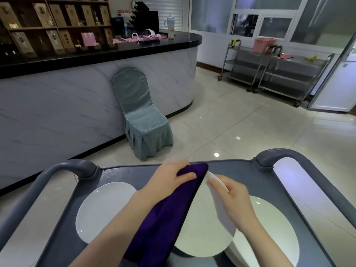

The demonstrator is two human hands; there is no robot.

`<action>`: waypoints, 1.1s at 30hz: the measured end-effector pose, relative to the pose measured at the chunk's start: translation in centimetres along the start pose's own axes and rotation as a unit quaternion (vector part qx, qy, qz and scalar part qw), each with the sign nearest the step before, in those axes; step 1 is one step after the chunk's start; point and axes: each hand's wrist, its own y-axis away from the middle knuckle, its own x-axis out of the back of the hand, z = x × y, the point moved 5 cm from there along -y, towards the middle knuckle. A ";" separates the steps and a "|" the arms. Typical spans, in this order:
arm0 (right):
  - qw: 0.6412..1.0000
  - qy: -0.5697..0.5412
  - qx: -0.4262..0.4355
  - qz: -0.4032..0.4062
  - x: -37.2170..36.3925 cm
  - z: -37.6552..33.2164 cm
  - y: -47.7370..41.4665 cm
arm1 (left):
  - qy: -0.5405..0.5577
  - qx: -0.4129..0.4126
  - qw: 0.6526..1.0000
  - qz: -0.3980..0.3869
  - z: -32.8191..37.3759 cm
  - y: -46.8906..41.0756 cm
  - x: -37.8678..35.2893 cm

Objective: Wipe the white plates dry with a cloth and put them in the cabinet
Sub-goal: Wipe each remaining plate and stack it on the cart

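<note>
Head view: left hand grips purple cloth; right-hand fingers apparently pinch plate.

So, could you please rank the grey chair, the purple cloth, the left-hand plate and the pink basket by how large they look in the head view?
1. purple cloth
2. grey chair and left-hand plate, too alike to separate
3. pink basket, smallest

Nearness inflates the cloth and plate; true sizes stay unsure.

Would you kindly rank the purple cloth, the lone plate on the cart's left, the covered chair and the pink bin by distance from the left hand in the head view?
From the left hand:
1. Purple cloth, gripped by it.
2. Lone plate, on the cart's left.
3. Covered chair, by the counter ahead.
4. Pink bin, on the far trolley, right.
</note>
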 end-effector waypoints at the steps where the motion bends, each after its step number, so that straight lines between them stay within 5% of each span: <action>1: 1.000 0.014 0.010 -0.013 0.5 -0.2 -0.2 | 0.040 0.006 0.999 0.006 -0.1 0.6 0.0; 10: 0.992 -0.097 -0.049 0.059 2.7 1.7 0.3 | 0.208 0.148 0.953 0.164 -2.2 4.4 -1.3; 18: 0.989 0.071 0.045 -0.119 -1.1 -0.7 -0.7 | 0.016 0.024 0.998 -0.056 0.2 0.8 -0.8; 21: 0.999 -0.013 0.013 -0.039 0.8 -0.4 -1.1 | 0.111 0.096 0.987 0.064 -1.7 2.2 0.0; 26: 0.972 -0.163 -0.092 0.140 1.2 2.2 0.1 | 0.239 0.286 0.893 0.252 -4.4 6.3 -3.1; 29: 0.989 -0.104 -0.067 0.080 1.0 2.1 0.2 | 0.196 0.233 0.924 0.230 -4.4 5.4 -1.5; 33: 0.994 0.024 0.005 -0.108 -0.5 0.4 -0.7 | 0.105 0.115 0.986 0.053 -2.8 3.4 -0.4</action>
